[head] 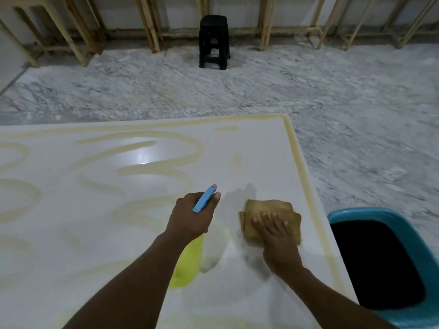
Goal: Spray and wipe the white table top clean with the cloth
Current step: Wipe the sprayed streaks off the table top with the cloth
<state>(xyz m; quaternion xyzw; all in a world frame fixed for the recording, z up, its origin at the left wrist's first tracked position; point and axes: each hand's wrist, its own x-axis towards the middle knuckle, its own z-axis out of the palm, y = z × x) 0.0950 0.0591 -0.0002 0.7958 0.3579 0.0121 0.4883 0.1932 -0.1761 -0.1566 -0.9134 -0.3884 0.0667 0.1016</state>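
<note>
My left hand grips the spray bottle at its blue trigger, nozzle aimed ahead over unwiped streaks. My right hand presses flat, fingers straight, on the folded tan cloth near the right edge of the glossy white table top. 1 soft pad; yellow translucent bottle.

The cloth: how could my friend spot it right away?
Find the big white table top, then go to its right edge near the blue bin. The cloth lies flat under the right hand; it is the only brown, folded thing there.
</note>
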